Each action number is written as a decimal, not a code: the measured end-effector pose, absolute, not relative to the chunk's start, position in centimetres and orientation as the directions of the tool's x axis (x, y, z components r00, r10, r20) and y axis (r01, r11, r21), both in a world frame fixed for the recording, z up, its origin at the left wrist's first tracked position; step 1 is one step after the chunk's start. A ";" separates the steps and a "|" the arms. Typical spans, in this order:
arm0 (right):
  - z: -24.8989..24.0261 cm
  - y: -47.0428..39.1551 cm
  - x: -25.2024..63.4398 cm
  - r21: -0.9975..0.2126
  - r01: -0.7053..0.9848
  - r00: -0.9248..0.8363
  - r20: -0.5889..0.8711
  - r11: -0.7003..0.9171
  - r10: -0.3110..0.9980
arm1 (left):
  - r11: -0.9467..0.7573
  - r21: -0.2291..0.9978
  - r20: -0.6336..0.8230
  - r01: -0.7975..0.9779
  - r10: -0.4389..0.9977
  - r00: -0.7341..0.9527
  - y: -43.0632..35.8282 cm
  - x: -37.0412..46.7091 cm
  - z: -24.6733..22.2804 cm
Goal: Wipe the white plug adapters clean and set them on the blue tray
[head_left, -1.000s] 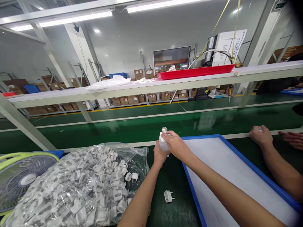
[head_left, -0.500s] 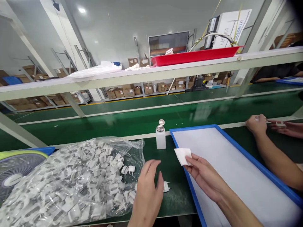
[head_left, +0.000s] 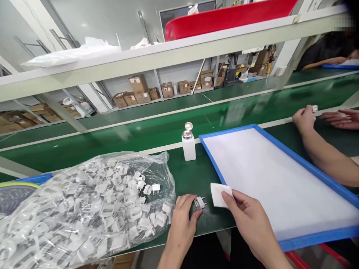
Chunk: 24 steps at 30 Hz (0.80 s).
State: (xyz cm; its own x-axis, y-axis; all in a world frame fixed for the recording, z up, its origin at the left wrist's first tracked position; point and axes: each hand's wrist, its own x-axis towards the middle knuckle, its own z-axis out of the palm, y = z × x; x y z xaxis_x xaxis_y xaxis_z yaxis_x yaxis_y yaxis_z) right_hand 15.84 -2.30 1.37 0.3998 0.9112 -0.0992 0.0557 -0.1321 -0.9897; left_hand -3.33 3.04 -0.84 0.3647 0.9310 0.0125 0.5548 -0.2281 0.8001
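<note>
On green matting, left hand (head_left: 181,220) at glossy white plug (head_left: 199,203), right hand (head_left: 249,220) pinching soft square wipe (head_left: 218,194)

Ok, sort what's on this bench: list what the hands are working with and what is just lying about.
In hand:
left hand touching the loose plug adapter
right hand holding the white wipe

Lying about:
bag of adapters
pump bottle
blue-rimmed tray
fan
red tray

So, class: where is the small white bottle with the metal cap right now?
In the head view the bottle stands upright on the green table, just left of the blue-rimmed tray's far corner, beyond both hands and right of the bag of plugs.
</note>
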 end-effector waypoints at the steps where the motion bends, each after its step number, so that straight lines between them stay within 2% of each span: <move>1: 0.7 -2.3 15.4 -0.985 0.144 0.432 -0.027 -0.099 0.901 | -0.245 0.801 0.018 0.546 0.922 0.387 3.2 -3.4 -0.7; 4: -1.4 -2.0 13.4 -0.926 0.375 0.400 0.211 0.050 0.892 | -0.292 0.797 0.053 0.529 0.906 0.420 3.5 -3.6 -0.8; 8: -3.8 -2.3 11.0 -0.814 0.527 0.144 0.369 0.244 0.918 | -0.334 0.778 0.093 0.533 0.899 0.427 3.5 -3.9 -1.6; 12: -5.4 -4.0 11.0 -0.713 0.585 -0.064 0.433 0.386 0.899 | -0.363 0.763 0.149 0.535 0.904 0.400 3.2 -3.9 -2.7; 16: -6.2 -5.2 11.9 -0.618 0.631 -0.177 0.474 0.469 0.863 | -0.412 0.748 0.216 0.521 0.893 0.395 3.0 -3.7 -3.4; 24: -4.8 -2.5 11.3 -0.530 0.737 -0.140 0.487 0.420 0.862 | -0.435 0.726 0.205 0.533 0.876 0.436 2.9 -3.8 -3.1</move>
State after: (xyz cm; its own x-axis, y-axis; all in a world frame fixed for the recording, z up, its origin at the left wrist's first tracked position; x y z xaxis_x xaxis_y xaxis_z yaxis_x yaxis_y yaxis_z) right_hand 11.28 -2.49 -4.79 -0.1402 0.8620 0.4871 0.7367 0.4195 -0.5304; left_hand -3.83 2.86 -3.11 0.4356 0.8765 0.2050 0.5333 -0.4348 0.7256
